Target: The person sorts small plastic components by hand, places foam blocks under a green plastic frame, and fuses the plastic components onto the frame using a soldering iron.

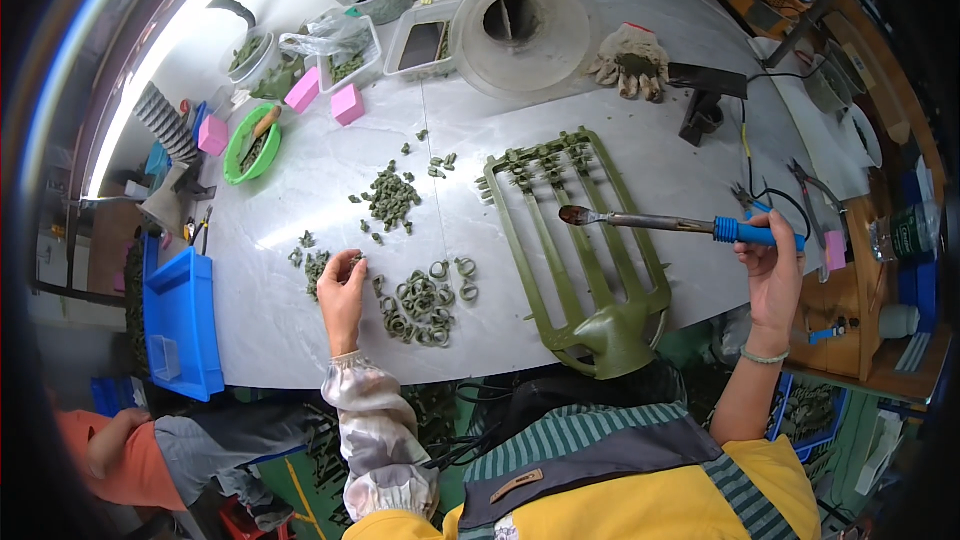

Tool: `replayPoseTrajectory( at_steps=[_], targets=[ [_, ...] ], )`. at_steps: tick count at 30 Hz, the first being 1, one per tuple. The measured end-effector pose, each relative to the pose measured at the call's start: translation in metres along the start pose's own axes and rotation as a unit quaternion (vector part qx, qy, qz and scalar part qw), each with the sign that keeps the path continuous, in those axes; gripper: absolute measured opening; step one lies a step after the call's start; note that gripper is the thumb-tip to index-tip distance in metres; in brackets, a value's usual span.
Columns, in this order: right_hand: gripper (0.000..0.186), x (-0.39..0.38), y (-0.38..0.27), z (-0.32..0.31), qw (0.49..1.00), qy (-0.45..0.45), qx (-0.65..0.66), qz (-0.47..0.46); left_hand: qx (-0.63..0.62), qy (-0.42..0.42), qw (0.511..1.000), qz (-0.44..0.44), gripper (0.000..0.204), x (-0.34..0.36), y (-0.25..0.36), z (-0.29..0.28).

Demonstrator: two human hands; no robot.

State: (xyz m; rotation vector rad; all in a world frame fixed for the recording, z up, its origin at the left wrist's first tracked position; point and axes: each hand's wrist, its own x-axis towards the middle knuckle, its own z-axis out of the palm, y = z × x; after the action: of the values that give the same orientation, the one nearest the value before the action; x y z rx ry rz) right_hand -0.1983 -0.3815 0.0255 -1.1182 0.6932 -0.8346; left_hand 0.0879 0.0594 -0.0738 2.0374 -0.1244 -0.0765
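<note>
My left hand (342, 302) pinches a small green piece (356, 259) between finger and thumb, beside small piles of similar green pieces (388, 198). Just to its right lies a group of green rings (412, 301). My right hand (768, 287) is closed on the blue handle of a tool (760, 234) like a soldering iron, with a long metal shaft and a dark, spoon-shaped tip. That tip is held over a branched green plastic frame (610, 333) lying on the grey table (270, 340), with small clustered parts along its far end.
A blue tray (205, 325) sits at left, near a green bowl (238, 166) and pink blocks (347, 105). Tubs, a wide translucent funnel (545, 30), gloves (630, 60) and a black stand (705, 115) line the back. Pliers (805, 180) lie right. Another person (115, 450) is at lower left.
</note>
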Motion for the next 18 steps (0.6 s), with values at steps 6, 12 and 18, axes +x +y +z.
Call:
replayPoseTrajectory(
  at_steps=[6, 12, 18],
  targets=[
    [0.025, 0.002, 0.004, -0.005, 1.000, -0.005, 0.011, 0.003, 0.003, 0.012, 1.000, 0.000, 0.019, -0.003, 0.001, -0.002],
    [0.028, 0.002, 0.002, -0.007, 0.999, 0.030, -0.018, 0.008, -0.008, -0.064, 0.997, -0.049, 0.016, -0.005, 0.014, -0.007],
    [0.029, 0.003, 0.004, -0.005, 0.999, 0.029, -0.021, 0.013, 0.060, -0.058, 0.997, -0.003, 0.018, -0.005, -0.001, -0.007]
  ],
)
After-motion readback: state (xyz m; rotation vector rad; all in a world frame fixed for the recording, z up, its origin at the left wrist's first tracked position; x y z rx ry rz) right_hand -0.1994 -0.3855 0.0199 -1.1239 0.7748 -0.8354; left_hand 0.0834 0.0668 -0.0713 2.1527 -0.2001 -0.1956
